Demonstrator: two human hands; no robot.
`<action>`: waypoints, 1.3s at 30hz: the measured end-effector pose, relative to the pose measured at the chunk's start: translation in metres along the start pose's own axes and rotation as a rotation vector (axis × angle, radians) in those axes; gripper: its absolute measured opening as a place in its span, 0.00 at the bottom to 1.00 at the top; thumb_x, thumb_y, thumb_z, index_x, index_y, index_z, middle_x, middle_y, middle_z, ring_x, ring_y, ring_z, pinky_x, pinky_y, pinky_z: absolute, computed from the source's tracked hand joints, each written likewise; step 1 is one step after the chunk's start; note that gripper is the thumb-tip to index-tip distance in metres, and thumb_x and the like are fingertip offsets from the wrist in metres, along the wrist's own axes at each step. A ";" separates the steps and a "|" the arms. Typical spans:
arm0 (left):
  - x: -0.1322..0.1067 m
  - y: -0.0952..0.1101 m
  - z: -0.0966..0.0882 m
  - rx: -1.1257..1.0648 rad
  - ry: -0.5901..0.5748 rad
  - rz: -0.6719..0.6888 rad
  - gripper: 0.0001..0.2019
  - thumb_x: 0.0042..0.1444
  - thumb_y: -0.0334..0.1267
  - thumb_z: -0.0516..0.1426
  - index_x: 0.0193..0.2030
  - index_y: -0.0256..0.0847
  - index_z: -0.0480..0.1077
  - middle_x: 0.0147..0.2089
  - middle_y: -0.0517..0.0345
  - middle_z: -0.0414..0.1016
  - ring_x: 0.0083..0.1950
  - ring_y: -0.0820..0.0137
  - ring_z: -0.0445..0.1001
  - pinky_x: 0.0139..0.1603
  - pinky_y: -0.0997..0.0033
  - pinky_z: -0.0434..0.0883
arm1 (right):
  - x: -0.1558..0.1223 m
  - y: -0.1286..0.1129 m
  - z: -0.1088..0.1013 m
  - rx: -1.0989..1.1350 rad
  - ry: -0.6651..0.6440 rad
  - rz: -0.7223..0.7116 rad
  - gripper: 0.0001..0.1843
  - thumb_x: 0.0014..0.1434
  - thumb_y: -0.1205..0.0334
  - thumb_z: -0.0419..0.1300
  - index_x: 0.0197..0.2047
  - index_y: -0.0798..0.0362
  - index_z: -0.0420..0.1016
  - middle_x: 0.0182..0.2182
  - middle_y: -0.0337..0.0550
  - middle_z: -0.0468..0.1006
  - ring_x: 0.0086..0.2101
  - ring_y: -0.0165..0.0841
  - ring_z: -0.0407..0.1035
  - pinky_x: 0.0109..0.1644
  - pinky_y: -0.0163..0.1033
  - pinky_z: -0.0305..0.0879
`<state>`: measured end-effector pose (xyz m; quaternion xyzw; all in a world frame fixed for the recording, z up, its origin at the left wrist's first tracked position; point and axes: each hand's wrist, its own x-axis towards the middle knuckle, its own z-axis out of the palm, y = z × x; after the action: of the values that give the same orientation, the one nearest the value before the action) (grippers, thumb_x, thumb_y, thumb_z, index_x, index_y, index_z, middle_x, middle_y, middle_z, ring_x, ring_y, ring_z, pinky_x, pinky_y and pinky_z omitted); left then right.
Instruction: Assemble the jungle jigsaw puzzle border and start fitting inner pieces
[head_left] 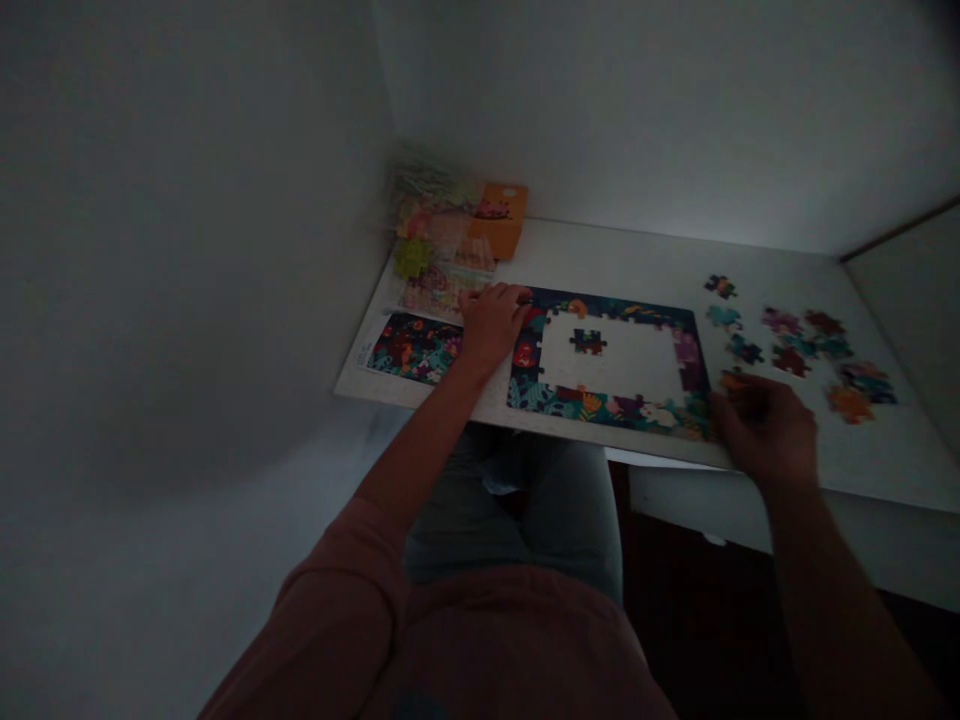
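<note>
A jigsaw puzzle border (611, 412) lies flat on the white table, a joined dark-blue frame with colourful plants and animals. Inside it rests one loose dark puzzle piece (588, 342), separate from the frame. My left hand (493, 322) lies open, fingers spread at the frame's upper left corner, between it and a printed picture sheet (416, 348). Beyond the frame's lower right corner, my right hand (776, 425) is curled, with an orange puzzle piece (735, 380) at its fingertips. The hand partly hides that piece.
Several loose puzzle pieces (791, 360) are scattered on the table's right side. At the back left stand an orange box (506, 215) and clear plastic bags (439, 290), with a green piece (412, 258) beside them. Walls border the table behind and left.
</note>
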<state>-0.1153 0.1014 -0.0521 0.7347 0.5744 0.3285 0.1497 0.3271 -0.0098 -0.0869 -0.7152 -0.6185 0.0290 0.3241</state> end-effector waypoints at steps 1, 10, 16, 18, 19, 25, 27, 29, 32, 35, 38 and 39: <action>0.001 -0.001 0.000 -0.039 0.008 0.000 0.11 0.84 0.36 0.61 0.64 0.50 0.85 0.69 0.48 0.89 0.75 0.47 0.81 0.84 0.34 0.59 | 0.000 0.000 0.000 -0.002 -0.002 -0.012 0.27 0.60 0.39 0.71 0.55 0.47 0.83 0.39 0.55 0.89 0.37 0.58 0.85 0.55 0.71 0.84; 0.017 -0.026 0.010 -0.613 0.182 -0.057 0.11 0.83 0.49 0.66 0.64 0.51 0.85 0.63 0.47 0.90 0.58 0.55 0.89 0.65 0.52 0.85 | -0.001 0.000 0.001 -0.006 -0.012 -0.039 0.27 0.63 0.39 0.69 0.56 0.49 0.82 0.41 0.55 0.90 0.37 0.53 0.86 0.52 0.62 0.83; 0.021 -0.027 0.012 -0.696 0.180 -0.126 0.12 0.80 0.40 0.68 0.67 0.51 0.83 0.54 0.52 0.89 0.50 0.61 0.90 0.55 0.60 0.86 | 0.000 0.003 0.003 0.014 -0.009 -0.069 0.28 0.64 0.41 0.70 0.58 0.52 0.83 0.42 0.56 0.90 0.36 0.52 0.85 0.47 0.58 0.83; 0.021 -0.026 0.012 -0.704 0.171 -0.150 0.12 0.81 0.41 0.67 0.67 0.52 0.82 0.55 0.52 0.88 0.51 0.61 0.91 0.54 0.60 0.87 | 0.000 0.002 0.003 0.029 -0.015 -0.067 0.28 0.64 0.41 0.70 0.59 0.52 0.83 0.41 0.56 0.90 0.35 0.51 0.85 0.46 0.57 0.83; 0.021 -0.026 0.013 -0.711 0.172 -0.160 0.12 0.82 0.42 0.67 0.68 0.52 0.82 0.56 0.52 0.88 0.53 0.61 0.92 0.54 0.61 0.87 | 0.000 0.002 0.003 0.033 -0.019 -0.066 0.28 0.65 0.42 0.70 0.59 0.52 0.83 0.41 0.55 0.90 0.35 0.51 0.85 0.46 0.57 0.83; 0.024 -0.030 0.018 -0.747 0.170 -0.169 0.12 0.82 0.41 0.66 0.68 0.54 0.80 0.59 0.52 0.88 0.57 0.60 0.92 0.53 0.62 0.87 | -0.001 0.002 0.004 -0.001 -0.024 -0.076 0.27 0.67 0.41 0.68 0.60 0.51 0.83 0.43 0.54 0.90 0.38 0.50 0.84 0.50 0.59 0.83; 0.025 -0.032 0.019 -0.728 0.177 -0.181 0.09 0.82 0.42 0.67 0.64 0.52 0.81 0.60 0.51 0.89 0.58 0.59 0.92 0.53 0.61 0.87 | -0.001 0.004 0.004 -0.011 -0.014 -0.069 0.28 0.67 0.41 0.68 0.61 0.51 0.83 0.43 0.53 0.90 0.38 0.50 0.83 0.51 0.59 0.82; 0.025 -0.033 0.020 -0.721 0.195 -0.191 0.06 0.80 0.42 0.69 0.59 0.51 0.81 0.59 0.50 0.89 0.57 0.58 0.92 0.53 0.60 0.87 | -0.001 0.005 0.005 -0.008 -0.015 -0.072 0.28 0.66 0.41 0.68 0.61 0.51 0.83 0.44 0.52 0.90 0.37 0.48 0.83 0.51 0.59 0.82; 0.026 -0.033 0.022 -0.724 0.222 -0.198 0.06 0.78 0.41 0.71 0.55 0.50 0.79 0.55 0.51 0.90 0.54 0.58 0.92 0.53 0.59 0.87 | -0.001 0.004 0.004 0.014 -0.028 -0.074 0.28 0.66 0.42 0.68 0.62 0.52 0.82 0.43 0.53 0.90 0.36 0.47 0.83 0.51 0.57 0.83; 0.025 -0.032 0.022 -0.739 0.235 -0.186 0.07 0.78 0.43 0.71 0.53 0.49 0.79 0.52 0.52 0.91 0.52 0.58 0.91 0.54 0.57 0.87 | 0.000 0.001 0.003 0.021 -0.041 -0.064 0.29 0.66 0.42 0.68 0.61 0.53 0.82 0.43 0.55 0.90 0.36 0.48 0.83 0.51 0.58 0.83; 0.025 -0.031 0.021 -0.741 0.239 -0.157 0.06 0.79 0.43 0.70 0.53 0.50 0.78 0.53 0.52 0.91 0.54 0.59 0.91 0.58 0.56 0.87 | 0.000 -0.003 0.001 0.019 -0.053 -0.047 0.29 0.66 0.42 0.68 0.61 0.52 0.82 0.44 0.58 0.90 0.38 0.51 0.84 0.53 0.62 0.83; 0.025 -0.030 0.020 -0.736 0.241 -0.149 0.06 0.79 0.42 0.70 0.53 0.50 0.78 0.53 0.53 0.91 0.54 0.59 0.91 0.58 0.56 0.87 | 0.000 -0.005 0.000 0.020 -0.057 -0.040 0.28 0.66 0.42 0.68 0.61 0.50 0.81 0.44 0.58 0.90 0.38 0.53 0.84 0.54 0.64 0.83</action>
<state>-0.1217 0.1369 -0.0774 0.5444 0.4833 0.5847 0.3582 0.3229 -0.0097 -0.0850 -0.6984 -0.6413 0.0492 0.3140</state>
